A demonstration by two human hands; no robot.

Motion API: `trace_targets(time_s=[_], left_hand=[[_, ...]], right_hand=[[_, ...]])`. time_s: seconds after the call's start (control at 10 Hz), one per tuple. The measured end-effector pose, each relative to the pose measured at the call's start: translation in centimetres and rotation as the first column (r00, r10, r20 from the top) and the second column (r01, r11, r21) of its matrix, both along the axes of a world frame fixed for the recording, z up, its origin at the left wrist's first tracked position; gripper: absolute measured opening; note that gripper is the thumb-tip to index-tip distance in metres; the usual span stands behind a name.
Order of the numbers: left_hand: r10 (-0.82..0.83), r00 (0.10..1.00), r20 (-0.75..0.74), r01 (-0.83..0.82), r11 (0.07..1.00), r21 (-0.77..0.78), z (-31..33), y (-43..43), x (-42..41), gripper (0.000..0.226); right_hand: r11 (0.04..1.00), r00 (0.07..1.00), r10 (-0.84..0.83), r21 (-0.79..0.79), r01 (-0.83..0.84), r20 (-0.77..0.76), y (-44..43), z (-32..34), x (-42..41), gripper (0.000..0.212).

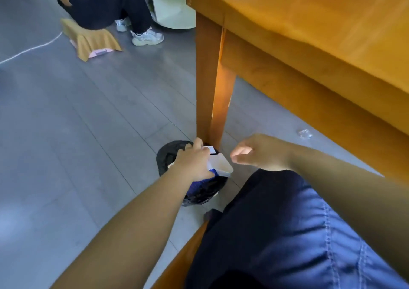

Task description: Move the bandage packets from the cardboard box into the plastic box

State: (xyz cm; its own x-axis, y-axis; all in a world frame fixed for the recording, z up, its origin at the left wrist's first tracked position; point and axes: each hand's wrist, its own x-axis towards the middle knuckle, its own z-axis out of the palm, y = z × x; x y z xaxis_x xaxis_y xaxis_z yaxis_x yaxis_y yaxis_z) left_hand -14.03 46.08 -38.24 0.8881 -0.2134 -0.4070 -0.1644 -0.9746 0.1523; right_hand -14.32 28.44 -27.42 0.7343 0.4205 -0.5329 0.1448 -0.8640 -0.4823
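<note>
Box [219, 163], white-and-blue, open flap, gripped by left hand [194, 162] over black-bagged bin [168, 155]; right hand [256, 152] loosely curled, empty.

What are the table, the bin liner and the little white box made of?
The table looks like wood with a smooth orange-brown varnish: it has grain and a soft sheen. The bin liner looks like thin black plastic film, crinkled and glossy. The white box in the left hand looks like matte cardboard, though thin plastic is possible.

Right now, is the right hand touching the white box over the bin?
Apart. The head view shows bare floor between the right hand and the white box; only the left hand holds it.
</note>
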Motion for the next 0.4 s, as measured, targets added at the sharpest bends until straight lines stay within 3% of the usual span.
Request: trace_targets(time_s=[0.1,0.3,0.4], left_hand=[[0.026,0.999,0.029,-0.028,0.998,0.062,-2.3,-0.2,1.0,0.062],[0.062,0.985,-0.162,-0.049,0.995,0.088,-3.8,0.1,2.1,0.065],[0.161,0.986,0.039,-0.155,0.981,-0.115,-2.0,-0.2,2.8,0.042]], right_hand=[[1.0,0.999,-0.003,-0.02,0.003,-0.032,-0.4,-0.6,0.3,0.024],[1.0,0.999,-0.013,-0.01,0.012,-0.05,-1.2,-0.9,1.1,0.027],[1.0,0.999,0.003,0.009,-0.003,-0.033,-0.8,0.1,1.4,0.03]])
